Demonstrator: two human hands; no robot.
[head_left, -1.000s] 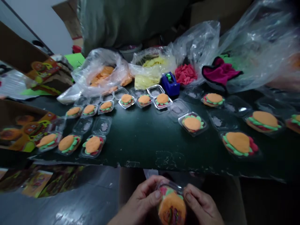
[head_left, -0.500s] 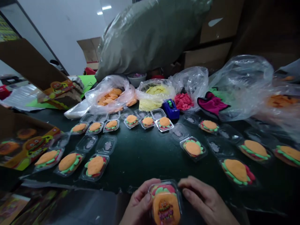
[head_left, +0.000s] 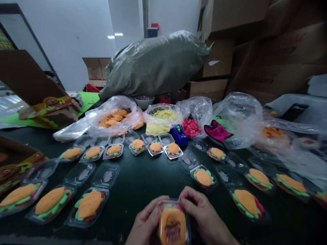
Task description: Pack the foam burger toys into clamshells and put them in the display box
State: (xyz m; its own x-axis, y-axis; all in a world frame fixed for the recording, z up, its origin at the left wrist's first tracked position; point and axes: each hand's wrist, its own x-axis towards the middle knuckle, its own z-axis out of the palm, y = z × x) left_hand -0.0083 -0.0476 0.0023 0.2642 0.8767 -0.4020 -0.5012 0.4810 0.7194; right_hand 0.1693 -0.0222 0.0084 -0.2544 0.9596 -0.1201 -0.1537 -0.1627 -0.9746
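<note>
A shut clear plastic box with a burger-shaped candy inside and a cartoon burger label on its lid is held low at the near edge of the table. My left hand grips its left side, thumb by the lid. My right hand is closed with thumb and forefinger at the box's top right corner. Beyond them, open boxes hold similar burgers, such as one at front left, one to the right and one at far right.
A blue tape dispenser stands behind the boxes. Plastic bags of orange, yellow and red pieces line the back, with a magenta cloth beside them. Cardboard display boxes stand at left; a large grey-green sack lies behind.
My right hand has come in from beside the box to its top right corner. My left hand keeps its hold. The camera view has shifted, bringing more of the right side into sight.
</note>
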